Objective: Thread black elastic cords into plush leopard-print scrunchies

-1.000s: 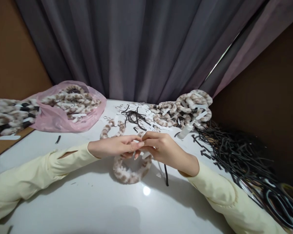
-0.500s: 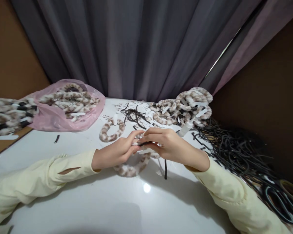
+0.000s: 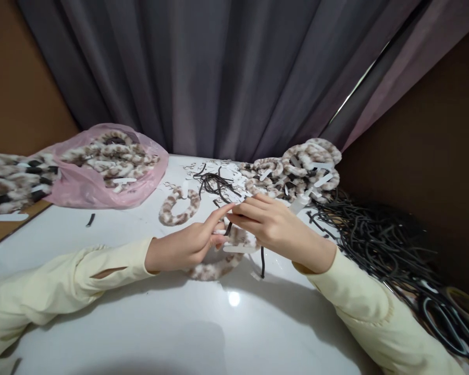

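Observation:
In the middle of the head view my left hand point(image 3: 193, 240) pinches one end of a fluffy brown-and-white ring point(image 3: 214, 270). A short black cord point(image 3: 228, 229) comes out of that end and runs up to the fingertips of my right hand point(image 3: 271, 225), which are closed on it. A white tag point(image 3: 240, 249) hangs at the ring, below my right fingers. Another length of black cord dangles below my right palm. My fingers partly hide the upper part of the ring. Just beyond my left hand lies a second fluffy ring point(image 3: 180, 207) with a white tag.
A pink plastic bag point(image 3: 148, 179) of fluffy rings stands at the left, with more rings point(image 3: 8, 182) beside it. Further rings point(image 3: 312, 161) are piled at the back right. Black cords point(image 3: 375, 250) heap along the right edge, near scissors point(image 3: 441, 323). Small metal hooks lie at the back.
My right fingers have risen slightly, and the black cord between my hands now points upward instead of lying nearly flat. More of the white tag shows.

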`<action>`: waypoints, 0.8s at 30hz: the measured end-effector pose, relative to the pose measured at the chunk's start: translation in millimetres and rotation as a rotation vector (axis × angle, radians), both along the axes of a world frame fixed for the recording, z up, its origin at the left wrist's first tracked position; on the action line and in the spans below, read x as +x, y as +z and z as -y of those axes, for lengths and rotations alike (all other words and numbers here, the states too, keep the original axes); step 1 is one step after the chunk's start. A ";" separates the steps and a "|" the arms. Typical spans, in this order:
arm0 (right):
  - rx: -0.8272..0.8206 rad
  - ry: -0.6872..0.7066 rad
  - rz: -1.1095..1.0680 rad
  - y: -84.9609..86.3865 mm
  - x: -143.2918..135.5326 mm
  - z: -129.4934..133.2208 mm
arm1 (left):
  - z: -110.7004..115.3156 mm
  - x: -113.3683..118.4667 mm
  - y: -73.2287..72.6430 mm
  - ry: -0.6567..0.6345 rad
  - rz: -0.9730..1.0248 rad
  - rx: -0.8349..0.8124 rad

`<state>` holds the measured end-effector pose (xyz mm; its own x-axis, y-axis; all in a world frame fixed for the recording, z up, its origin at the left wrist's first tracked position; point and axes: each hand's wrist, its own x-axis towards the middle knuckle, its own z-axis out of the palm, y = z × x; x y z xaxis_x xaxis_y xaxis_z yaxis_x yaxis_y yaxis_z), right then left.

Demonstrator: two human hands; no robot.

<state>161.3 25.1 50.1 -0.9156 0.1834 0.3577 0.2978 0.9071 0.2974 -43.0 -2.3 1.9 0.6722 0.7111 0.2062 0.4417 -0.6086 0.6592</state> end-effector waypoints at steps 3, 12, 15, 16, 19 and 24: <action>0.015 0.000 0.015 -4.9 -3.7 -2.3 | 0.3 -1.2 -3.4 -0.028 0.055 0.022; -0.233 0.118 -0.205 -21.6 -5.3 -18.7 | 3.5 -1.8 -13.3 -0.006 0.217 0.225; -0.422 0.163 -0.259 -26.6 -7.1 -23.8 | 4.5 -1.6 -12.2 -0.012 0.191 0.274; -0.474 0.170 -0.256 -27.8 -7.8 -24.7 | 5.1 -1.2 -10.9 0.000 0.178 0.265; -0.531 0.094 -0.256 -30.3 -9.2 -24.3 | 6.2 1.4 -5.3 0.124 0.190 0.163; -0.439 -0.323 -0.581 -27.0 -14.8 -4.4 | 0.9 6.8 4.9 0.382 0.361 -0.329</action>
